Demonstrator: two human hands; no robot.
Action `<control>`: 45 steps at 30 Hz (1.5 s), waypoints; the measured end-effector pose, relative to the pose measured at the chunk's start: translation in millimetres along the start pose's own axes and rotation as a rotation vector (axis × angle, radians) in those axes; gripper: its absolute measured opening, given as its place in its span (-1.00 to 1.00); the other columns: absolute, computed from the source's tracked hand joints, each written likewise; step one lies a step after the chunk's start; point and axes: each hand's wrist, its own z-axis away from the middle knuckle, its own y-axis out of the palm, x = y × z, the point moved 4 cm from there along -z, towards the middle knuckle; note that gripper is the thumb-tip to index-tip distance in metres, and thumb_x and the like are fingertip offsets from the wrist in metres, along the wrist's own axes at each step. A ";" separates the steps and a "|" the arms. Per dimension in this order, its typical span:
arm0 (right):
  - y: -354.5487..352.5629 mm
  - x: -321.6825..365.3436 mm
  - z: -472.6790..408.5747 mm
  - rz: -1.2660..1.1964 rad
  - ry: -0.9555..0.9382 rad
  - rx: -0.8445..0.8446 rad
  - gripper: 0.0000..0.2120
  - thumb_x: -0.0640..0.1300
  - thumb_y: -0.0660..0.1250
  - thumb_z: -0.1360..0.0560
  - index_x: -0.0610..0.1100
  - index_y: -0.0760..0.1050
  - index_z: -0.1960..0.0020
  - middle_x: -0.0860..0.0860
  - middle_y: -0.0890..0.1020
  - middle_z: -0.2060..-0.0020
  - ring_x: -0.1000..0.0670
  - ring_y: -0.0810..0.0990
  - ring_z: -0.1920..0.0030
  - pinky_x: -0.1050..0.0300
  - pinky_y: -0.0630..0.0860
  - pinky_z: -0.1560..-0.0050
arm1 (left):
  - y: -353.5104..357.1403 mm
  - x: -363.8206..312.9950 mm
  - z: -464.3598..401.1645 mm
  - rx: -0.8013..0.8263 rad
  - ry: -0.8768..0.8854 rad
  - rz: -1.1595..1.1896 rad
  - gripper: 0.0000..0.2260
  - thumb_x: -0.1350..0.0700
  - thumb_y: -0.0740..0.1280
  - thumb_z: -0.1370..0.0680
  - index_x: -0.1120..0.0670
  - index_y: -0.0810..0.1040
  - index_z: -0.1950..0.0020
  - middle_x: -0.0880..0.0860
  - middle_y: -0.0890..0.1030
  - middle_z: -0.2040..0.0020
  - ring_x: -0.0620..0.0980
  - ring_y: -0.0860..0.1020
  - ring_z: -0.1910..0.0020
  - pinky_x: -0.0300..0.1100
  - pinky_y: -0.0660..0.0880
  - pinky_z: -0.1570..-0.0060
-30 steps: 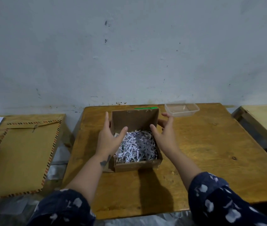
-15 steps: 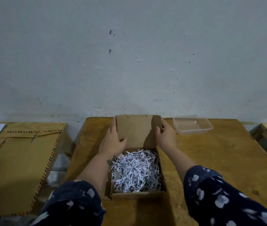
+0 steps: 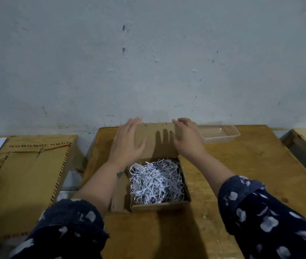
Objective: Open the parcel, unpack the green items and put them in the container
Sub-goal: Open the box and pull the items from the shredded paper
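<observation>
Both hands have slid up the lid since half a second back, and the flap now lies folded back flatter towards the wall. Head view: the left hand (image 3: 127, 144) presses flat on the brown cardboard lid (image 3: 156, 141), fingers straight and spread, gripping nothing; the right hand (image 3: 187, 139) hovers at the lid's right edge with fingers loosely extended, and whether it touches the card I cannot tell. That lid belongs to the parcel (image 3: 159, 205), a squarish matte cardboard box sitting open in the middle of the worn wooden table (image 3: 242, 174), its long axis running from the person towards the wall, lid at the far end. Inside is a crinkly heap of white shredded paper (image 3: 155, 182) filling the tray to the brim; no green items show through it. At the far right of the lid sits the container (image 3: 221, 133), a clear, shallow rectangular plastic tub, long side parallel to the wall. On the left, a big tan envelope (image 3: 26, 180) with a striped border lies flat
</observation>
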 end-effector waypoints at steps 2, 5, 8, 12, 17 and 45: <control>0.8 11.7 14.4 -0.022 -0.051 0.131 -0.57 -0.18 0.29 -0.53 -0.06 0.39 -0.39 -0.02 0.45 -0.33 -0.04 0.38 -0.35 0.02 0.34 -0.37 | 8.1 -4.8 10.5 0.210 -0.015 0.044 -0.43 -0.10 0.31 -0.54 -0.08 0.19 -0.51 -0.05 0.26 -0.50 -0.01 0.26 -0.46 0.12 0.29 -0.40; 13.2 20.9 42.5 -0.095 -0.064 0.458 -0.57 -0.16 0.35 -0.50 -0.05 0.42 -0.35 0.06 0.53 -0.24 0.03 0.51 -0.21 0.26 0.43 -0.12 | 21.8 -5.1 33.8 0.465 -0.050 0.065 -0.37 -0.22 0.35 -0.46 -0.12 0.25 -0.48 -0.08 0.33 -0.45 -0.06 0.37 -0.38 -0.01 0.39 -0.32; 25.7 18.3 62.7 -0.064 -0.080 0.605 -0.46 -0.06 0.45 -0.42 0.03 0.39 -0.37 0.19 0.45 -0.20 0.07 0.50 -0.19 0.25 0.43 -0.12 | 28.1 -0.6 54.0 0.552 -0.056 0.065 -0.30 -0.25 0.40 -0.39 -0.12 0.27 -0.47 -0.12 0.34 -0.44 -0.09 0.35 -0.38 -0.04 0.37 -0.34; 42.3 2.8 68.7 0.150 -0.049 0.717 -0.06 0.12 0.52 -0.29 0.06 0.09 -0.52 0.01 0.22 -0.50 -0.09 0.23 -0.46 -0.06 0.23 -0.40 | 36.1 15.4 63.0 0.666 -0.073 -0.048 -0.08 -0.29 0.49 -0.26 -0.11 0.16 -0.52 -0.11 0.22 -0.51 -0.07 0.26 -0.44 0.03 0.32 -0.39; 60.4 -1.2 71.3 0.486 -0.182 0.824 0.10 0.18 0.51 -0.27 -0.03 -0.10 -0.55 -0.09 0.16 -0.51 -0.15 0.19 -0.47 -0.07 0.23 -0.44 | 47.4 24.8 61.0 0.804 0.008 -0.247 0.11 -0.22 0.57 -0.19 -0.09 0.00 -0.56 -0.06 0.15 -0.55 -0.01 0.16 -0.50 0.04 0.24 -0.43; 87.9 -1.5 86.1 0.288 -0.015 0.735 -0.06 0.04 0.52 -0.30 -0.06 0.04 -0.49 -0.15 0.39 -0.31 -0.20 0.38 -0.29 -0.10 0.38 -0.30 | 71.4 12.9 64.0 0.723 -0.003 -0.433 -0.15 -0.14 0.54 -0.28 -0.08 0.22 -0.48 0.08 0.41 -0.32 0.10 0.42 -0.26 -0.02 0.43 -0.25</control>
